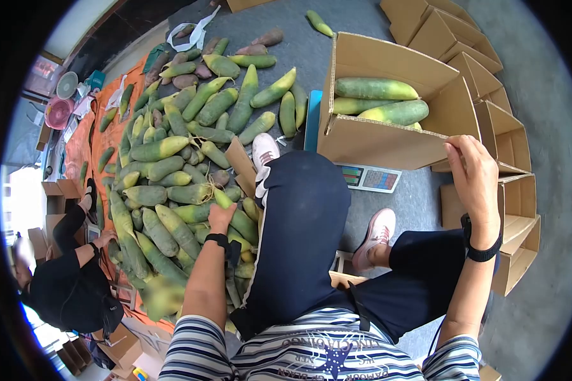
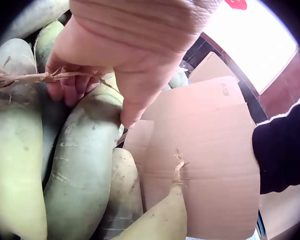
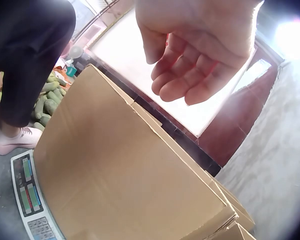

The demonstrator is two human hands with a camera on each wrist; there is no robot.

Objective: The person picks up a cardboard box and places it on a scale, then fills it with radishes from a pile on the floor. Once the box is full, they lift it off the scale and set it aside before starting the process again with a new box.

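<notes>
In the head view my left hand (image 1: 221, 219) reaches down into a large heap of green radishes (image 1: 171, 165). Seen from the left wrist, its thumb and fingers grip the upper end of a thick green radish (image 2: 85, 155), with stringy roots crossing the fingers. My right hand (image 1: 476, 178) hovers by the near right corner of a cardboard box (image 1: 375, 143), its fingers loosely curled around nothing. Inside the box lie several green radishes (image 1: 375, 87). The right wrist view puts the relaxed fingers (image 3: 172, 90) above the box's top edge.
The box stands on a digital scale (image 1: 372, 179). More cardboard boxes (image 1: 511, 143) line the right side. A cardboard flap (image 2: 200, 150) stands between heap and leg. Another person (image 1: 76, 286) works at the heap's left, by an orange sheet (image 1: 98, 136). One radish (image 1: 319, 23) lies apart.
</notes>
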